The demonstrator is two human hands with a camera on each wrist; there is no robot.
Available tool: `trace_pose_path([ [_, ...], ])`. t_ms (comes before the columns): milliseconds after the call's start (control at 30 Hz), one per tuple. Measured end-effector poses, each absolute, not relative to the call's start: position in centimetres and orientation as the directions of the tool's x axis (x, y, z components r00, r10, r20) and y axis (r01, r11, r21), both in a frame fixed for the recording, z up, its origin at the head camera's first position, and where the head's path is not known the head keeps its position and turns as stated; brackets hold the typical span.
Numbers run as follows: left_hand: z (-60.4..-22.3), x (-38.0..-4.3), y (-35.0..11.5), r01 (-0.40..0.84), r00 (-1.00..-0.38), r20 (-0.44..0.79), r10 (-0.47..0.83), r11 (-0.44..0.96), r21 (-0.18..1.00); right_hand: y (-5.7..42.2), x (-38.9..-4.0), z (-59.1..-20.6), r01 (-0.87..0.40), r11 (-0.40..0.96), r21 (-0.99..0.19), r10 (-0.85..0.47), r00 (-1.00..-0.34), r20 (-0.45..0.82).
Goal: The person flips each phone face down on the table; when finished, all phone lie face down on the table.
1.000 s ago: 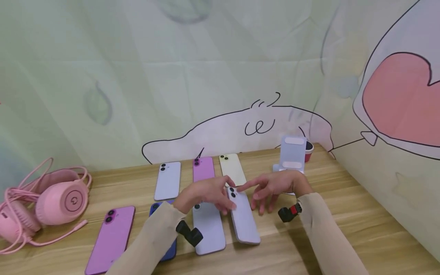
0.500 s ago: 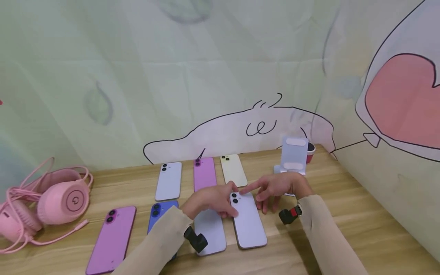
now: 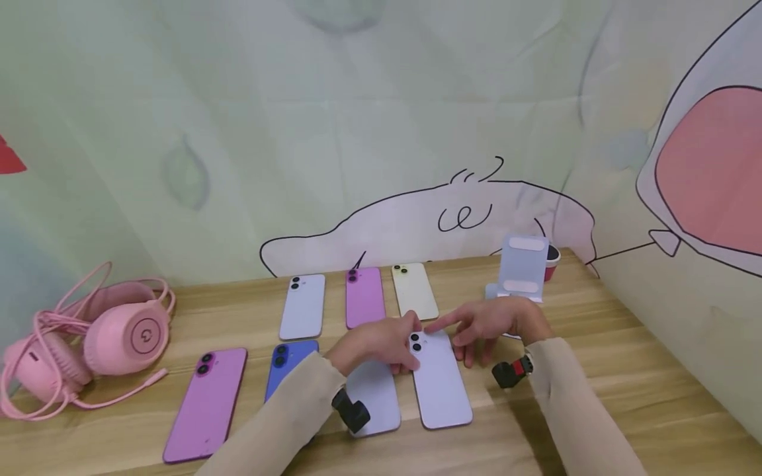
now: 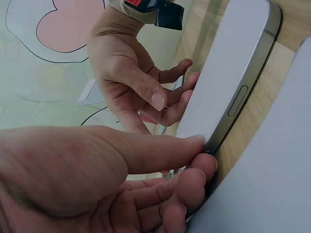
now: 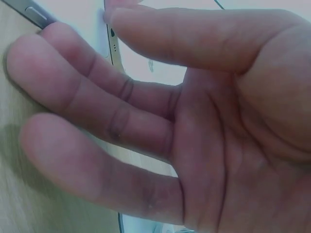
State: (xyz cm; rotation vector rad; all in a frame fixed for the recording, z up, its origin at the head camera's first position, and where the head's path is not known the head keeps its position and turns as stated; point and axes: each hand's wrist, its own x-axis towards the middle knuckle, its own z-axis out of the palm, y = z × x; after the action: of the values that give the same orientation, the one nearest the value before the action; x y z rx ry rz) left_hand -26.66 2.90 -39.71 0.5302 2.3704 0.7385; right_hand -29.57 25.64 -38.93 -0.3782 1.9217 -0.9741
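Note:
A white smartphone [image 3: 443,387] lies back up on the wooden table in the head view, its two camera lenses at the far left corner. My left hand [image 3: 381,342] pinches that corner: in the left wrist view the thumb presses on the back of the white smartphone [image 4: 218,73] and the curled fingers are at its side edge. My right hand [image 3: 497,322] reaches its index finger to the phone's far edge. Its other fingers, loosely bent, stand by the right side, close over the wood. Partly under my left hand is another pale smartphone [image 3: 376,400].
Behind stand a row of a pale phone [image 3: 302,307], a pink phone [image 3: 365,297] and a cream phone [image 3: 415,291]. Left are a blue phone [image 3: 292,363], a magenta phone [image 3: 205,406] and pink headphones [image 3: 125,337]. A light blue phone stand [image 3: 524,264] hides part of a red cup [image 3: 551,263].
The white smartphone has gone from tilted, near end raised, to flat on the table. Both hands stay at its far end. The head view has shifted slightly.

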Motion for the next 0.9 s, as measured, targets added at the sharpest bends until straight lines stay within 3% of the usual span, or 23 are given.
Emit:
trace_pose_path([
  [900, -39.92, -26.95, 3.28, 0.206, -0.737, -0.419, 0.531, 0.766, 0.608, 26.35, -30.16, -39.30, 0.156, 0.603, -0.783, -0.629, -0.510, -0.586],
])
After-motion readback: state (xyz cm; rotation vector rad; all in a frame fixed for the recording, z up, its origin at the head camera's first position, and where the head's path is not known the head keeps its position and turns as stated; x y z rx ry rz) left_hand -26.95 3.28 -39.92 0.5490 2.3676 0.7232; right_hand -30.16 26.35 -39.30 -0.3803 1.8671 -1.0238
